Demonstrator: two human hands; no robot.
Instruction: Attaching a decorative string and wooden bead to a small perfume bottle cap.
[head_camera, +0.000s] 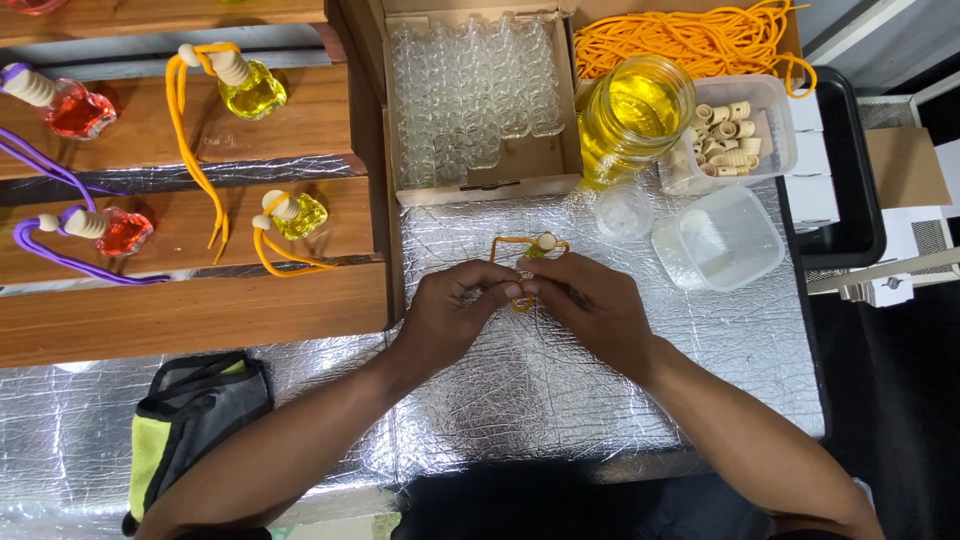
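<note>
My left hand (448, 315) and my right hand (590, 305) meet over the silver foil mat (520, 400), fingertips together on a small glass bottle (527, 262) with yellow liquid. An orange cord (510, 243) loops around it and a pale wooden bead (546, 240) sits at the top of the loop. The bottle itself is mostly hidden by my fingers. Both hands pinch the cord and bottle between them.
A cardboard box of empty small glass bottles (470, 95) stands behind my hands. To the right are a jar of yellow liquid (635, 115), a tub of wooden caps (730, 130), loose orange cords (690, 35) and an empty plastic tub (720, 238). Finished yellow and red bottles lie on wooden shelves (200, 310). A grey-green bag (190, 420) lies lower left.
</note>
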